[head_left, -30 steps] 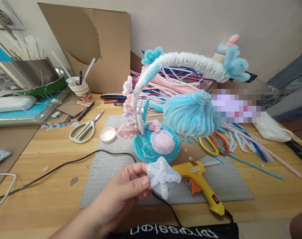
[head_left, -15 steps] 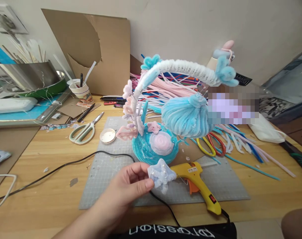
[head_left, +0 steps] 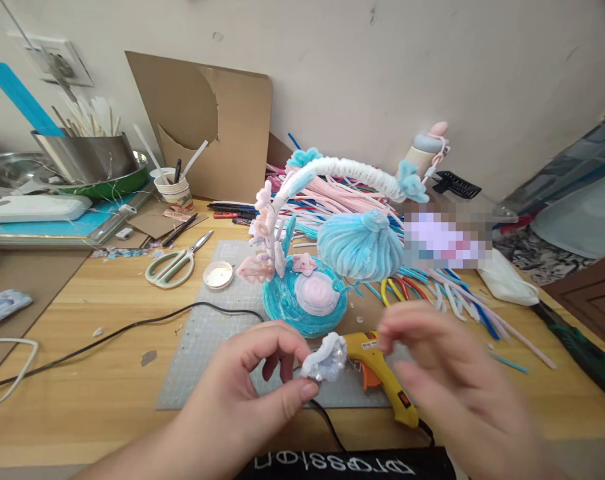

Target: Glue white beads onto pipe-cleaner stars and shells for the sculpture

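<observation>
My left hand (head_left: pixel 262 373) pinches a pale blue fuzzy starfish (head_left: pixel 325 359) with small pearl beads between thumb and fingertips, turned partly edge-on. To its right, my right hand (head_left: pixel 447 380) is blurred by motion, thumb and fingers apart, with nothing seen in it. Behind both hands lies a yellow glue gun (head_left: pixel 380 373), partly covered by my right hand. Beyond the starfish stands a pipe-cleaner lamp: a turquoise round base (head_left: pixel 277 303), a white curved arm (head_left: pixel 350 170) with flowers and bows, and a hanging blue shell shade (head_left: pixel 360 250).
A grey cutting mat (head_left: pixel 192 360) lies under the lamp. Pale green scissors (head_left: pixel 175 267) and a small dish (head_left: pixel 217 275) are at left. A black cord (head_left: pixel 132 327) crosses the table. Many pipe cleaners (head_left: pixel 342 193) pile up behind, near cardboard (head_left: pixel 245 127) against the wall.
My right hand has come into view from the right, beside the glue gun. The starfish in my left hand has turned from face-on to nearly edge-on. The camera view has shifted.
</observation>
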Demonstrator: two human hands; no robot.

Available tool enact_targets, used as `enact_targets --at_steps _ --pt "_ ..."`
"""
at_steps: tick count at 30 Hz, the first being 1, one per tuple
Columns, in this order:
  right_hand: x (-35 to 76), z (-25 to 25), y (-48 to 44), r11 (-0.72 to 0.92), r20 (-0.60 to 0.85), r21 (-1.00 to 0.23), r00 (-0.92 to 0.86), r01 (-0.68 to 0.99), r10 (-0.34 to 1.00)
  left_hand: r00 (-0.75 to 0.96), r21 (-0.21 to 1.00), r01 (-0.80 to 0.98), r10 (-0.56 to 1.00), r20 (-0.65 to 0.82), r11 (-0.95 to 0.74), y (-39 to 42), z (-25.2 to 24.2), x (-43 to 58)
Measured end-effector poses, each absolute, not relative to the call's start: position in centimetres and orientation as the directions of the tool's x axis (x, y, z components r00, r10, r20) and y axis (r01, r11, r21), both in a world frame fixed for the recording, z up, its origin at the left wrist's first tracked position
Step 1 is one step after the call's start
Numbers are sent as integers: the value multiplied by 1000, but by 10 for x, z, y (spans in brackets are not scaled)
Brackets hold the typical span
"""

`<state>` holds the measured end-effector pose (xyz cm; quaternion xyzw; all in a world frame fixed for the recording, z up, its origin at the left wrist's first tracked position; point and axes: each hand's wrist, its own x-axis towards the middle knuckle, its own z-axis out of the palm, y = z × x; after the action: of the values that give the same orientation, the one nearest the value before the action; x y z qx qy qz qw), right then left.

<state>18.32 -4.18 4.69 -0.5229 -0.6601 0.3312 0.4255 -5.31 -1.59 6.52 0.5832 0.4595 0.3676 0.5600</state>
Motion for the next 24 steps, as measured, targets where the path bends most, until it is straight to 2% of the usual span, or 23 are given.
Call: enact_targets --at_steps 2,5,9,14,16,19,24 --pt "169 47 -26 179 118 -932 -202 316 972 299 995 57 949 -101 88 -16 67 -50" --pt "159 39 -19 131 42 -954 -313 268 949 266 948 -161 937 -226 274 -8 57 -48" --pt "164 32 -20 108 -5 -921 -290 374 957 111 853 -348 921 -374 388 12 37 -53" --pt "179 24 -13 90 -24 -852 -211 515 977 93 846 -349 913 -397 404 28 25 -57" --pt "188 20 -11 135 10 -770 -200 623 980 106 843 -340 908 -406 416 29 22 -56" --pt "199 11 -13 177 18 -581 -205 794 979 105 843 -328 903 -417 427 29 17 -56" --pt "205 3 -19 36 -251 -258 -102 965 963 97 863 -260 901 -423 433 30 6 -57"
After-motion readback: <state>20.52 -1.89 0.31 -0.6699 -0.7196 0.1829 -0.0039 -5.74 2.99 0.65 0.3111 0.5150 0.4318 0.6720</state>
